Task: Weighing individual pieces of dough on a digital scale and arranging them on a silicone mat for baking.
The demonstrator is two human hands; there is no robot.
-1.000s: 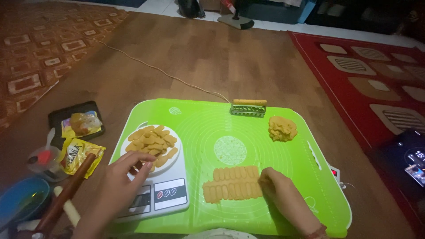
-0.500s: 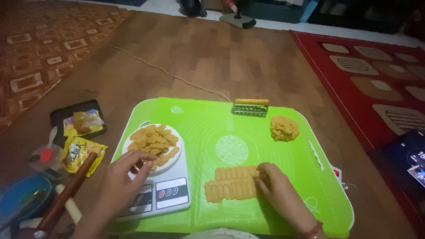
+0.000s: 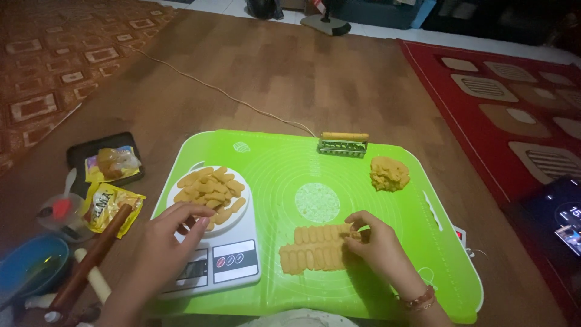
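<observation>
**Green mat: both hands at dough pieces**

Green silicone mat lies on the brown floor, the largest item in view. A white scale sits on the mat's left part, carrying a round plate heaped with short dough fingers.

Dough slab: a ridged, rectangular sheet near the mat's front edge. Its long axis runs left–right; the ridges run front–back. It lies just left of the right hand, so that hand is much the nearer.

Right hand: fingertips pinched on the slab's upper right corner, thumb and forefinger closed on a ridge strip there. Whether the strip is already free of the slab cannot be told.

Left hand: fingers curled down at the plate's front rim, tips touching the nearest dough fingers. A firm grasp cannot be confirmed.

Smaller items: a dough lump at the mat's right, well apart from both hands. A metal cutter with a wooden handle at the far edge. A rolling pin and yellow packets off the mat, left.
</observation>
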